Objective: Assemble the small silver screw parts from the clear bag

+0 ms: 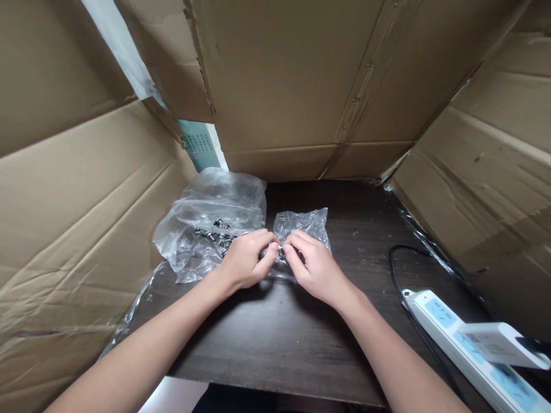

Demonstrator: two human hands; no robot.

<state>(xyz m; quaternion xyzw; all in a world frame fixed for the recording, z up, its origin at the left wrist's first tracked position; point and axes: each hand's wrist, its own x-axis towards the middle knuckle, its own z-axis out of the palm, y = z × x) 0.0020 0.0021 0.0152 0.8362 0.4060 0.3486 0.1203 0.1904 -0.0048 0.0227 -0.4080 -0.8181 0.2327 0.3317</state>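
A small shiny metal piece (280,248) sits between the fingertips of both hands; most of it is covered, so its exact kind cannot be made out. My left hand (249,257) pinches it from the left with thumb and forefinger. From the right, my right hand (316,265) closes on it the same way. Behind the left hand lies a large clear plastic bag (232,186) with several small metal parts (218,229) resembling screws or bolts. A smaller clear plastic bag (307,222) lies just beyond the fingers, partly hidden by them.
The dark wooden table (275,338) is walled in by cardboard panels (293,74). At the right is a white power strip (469,344) with a white adapter (501,343) plugged in. A black cable (394,267) curves beside it.
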